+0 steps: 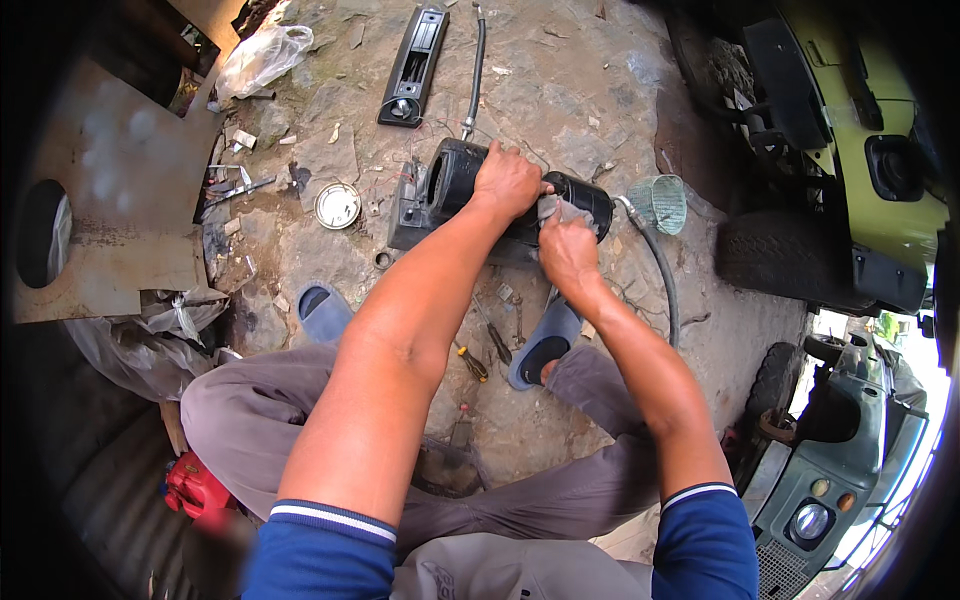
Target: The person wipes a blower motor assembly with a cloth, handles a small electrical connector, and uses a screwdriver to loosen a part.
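Stone ground [560, 60] fills my view, rough and littered with scraps, and a green vehicle [915, 110] stands at the right, well apart from the work. On the stone, in the middle of the scene, lies the black machine [520, 226], with a hollow drum toward its left and a rounded cylinder at its right end. Uneven footing could let it rock, so I would keep it braced throughout. A black hose [660, 262] curves nearer from beside that right end; I'd keep it clear of the right forearm. My left hand [510, 182] lies over the upper part, palm down with fingers bent; whether it grips or only steadies, I cannot tell. My right hand [570, 250] is narrowed on a grey rag [565, 210], held against the right cylinder. This looks like wiping: short, even strokes with a clean fold should serve best. Thin wires [385, 178] trail at the far left of the machine; a loose cloth edge could snag them.
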Demonstrator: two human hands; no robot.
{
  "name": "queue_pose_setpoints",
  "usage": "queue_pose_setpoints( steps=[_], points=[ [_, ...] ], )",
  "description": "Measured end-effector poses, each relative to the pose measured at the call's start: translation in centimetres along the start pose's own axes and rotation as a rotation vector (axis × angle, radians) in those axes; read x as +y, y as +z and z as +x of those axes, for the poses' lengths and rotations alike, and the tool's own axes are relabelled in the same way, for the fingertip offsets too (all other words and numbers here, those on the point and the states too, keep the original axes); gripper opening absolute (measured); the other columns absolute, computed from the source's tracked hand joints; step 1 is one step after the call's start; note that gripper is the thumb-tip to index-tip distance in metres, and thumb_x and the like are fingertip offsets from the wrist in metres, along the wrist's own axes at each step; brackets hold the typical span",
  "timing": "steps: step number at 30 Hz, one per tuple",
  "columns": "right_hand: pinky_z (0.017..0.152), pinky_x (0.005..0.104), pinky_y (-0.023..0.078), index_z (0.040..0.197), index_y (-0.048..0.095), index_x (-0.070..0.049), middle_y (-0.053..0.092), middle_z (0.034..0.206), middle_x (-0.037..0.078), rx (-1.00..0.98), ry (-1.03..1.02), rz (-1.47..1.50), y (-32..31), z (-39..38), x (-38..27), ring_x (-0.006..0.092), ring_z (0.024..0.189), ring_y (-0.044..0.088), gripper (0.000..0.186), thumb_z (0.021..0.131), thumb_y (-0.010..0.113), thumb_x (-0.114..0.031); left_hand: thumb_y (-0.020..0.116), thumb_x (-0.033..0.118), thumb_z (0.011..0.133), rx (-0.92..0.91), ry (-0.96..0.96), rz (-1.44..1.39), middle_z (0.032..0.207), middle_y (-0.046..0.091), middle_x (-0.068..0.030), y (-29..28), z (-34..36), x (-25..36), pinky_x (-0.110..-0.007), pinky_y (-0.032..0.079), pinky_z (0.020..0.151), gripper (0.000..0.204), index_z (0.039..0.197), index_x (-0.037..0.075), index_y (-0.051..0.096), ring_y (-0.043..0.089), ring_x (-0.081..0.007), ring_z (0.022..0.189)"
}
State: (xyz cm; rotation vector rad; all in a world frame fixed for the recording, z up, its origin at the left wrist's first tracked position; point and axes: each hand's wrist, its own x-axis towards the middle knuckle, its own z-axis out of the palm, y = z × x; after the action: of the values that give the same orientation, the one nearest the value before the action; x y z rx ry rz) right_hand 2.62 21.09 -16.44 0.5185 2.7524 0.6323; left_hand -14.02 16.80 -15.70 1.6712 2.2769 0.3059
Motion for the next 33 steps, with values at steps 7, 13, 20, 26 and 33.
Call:
queue_pose_setpoints(
  steps=[7,13,20,26,33],
  points=[
    [0.074,0.0439,0.056,0.099,0.073,-0.005,0.073,0.089,0.019,-0.484,-0.032,0.299,-7.2,1.7,3.3,0.0322,0.088,0.072,0.026,0.081,0.057,-0.014,0.059,0.054,0.089,0.072,0.007,-0.021,0.092,0.074,-0.0053,1.4,-1.1,0.0,-0.047,0.035,0.101,0.044,0.091,0.014,0.077,0.062,-0.0215,0.105],
    [0.068,0.0440,0.056,0.129,0.059,-0.002,0.072,0.077,0.018,-0.088,0.141,0.228,-4.9,0.3,4.3,0.0345,0.073,0.071,0.049,0.085,0.060,-0.023,0.063,0.030,0.085,0.172,0.040,0.014,0.084,0.073,-0.0083,2.9,-0.2,-0.3,-0.046,0.041,0.094,0.021,0.084,0.012,0.074,0.064,-0.0237,0.099],
    [0.056,0.0392,0.055,0.140,0.047,0.007,0.070,0.069,0.017,-0.121,-0.055,0.118,-2.4,-0.2,3.1,0.0290,0.064,0.069,0.065,0.080,0.060,-0.015,0.062,0.037,0.088,0.201,0.032,0.030,0.085,0.073,-0.0101,2.8,-0.2,-1.2,-0.046,0.042,0.090,0.028,0.083,0.012,0.075,0.066,-0.0246,0.096],
    [0.051,0.0372,0.053,0.135,0.043,0.020,0.072,0.072,0.009,-0.302,-0.088,0.019,-1.1,-0.5,-0.9,0.0224,0.064,0.070,0.072,0.082,0.065,-0.023,0.059,0.053,0.090,0.023,0.001,-0.006,0.099,0.074,-0.0057,0.5,0.2,-0.4,-0.048,0.036,0.101,0.045,0.097,0.013,0.076,0.063,-0.0225,0.109],
    [0.054,0.0379,0.055,0.131,0.054,0.011,0.075,0.082,0.012,-0.349,-0.143,0.077,2.5,-1.3,-2.3,0.0249,0.072,0.073,0.059,0.083,0.063,-0.021,0.057,0.055,0.091,-0.024,-0.022,0.022,0.100,0.073,-0.0066,0.3,0.9,-1.0,-0.048,0.036,0.101,0.047,0.100,0.013,0.076,0.062,-0.0223,0.109]
  ],
)
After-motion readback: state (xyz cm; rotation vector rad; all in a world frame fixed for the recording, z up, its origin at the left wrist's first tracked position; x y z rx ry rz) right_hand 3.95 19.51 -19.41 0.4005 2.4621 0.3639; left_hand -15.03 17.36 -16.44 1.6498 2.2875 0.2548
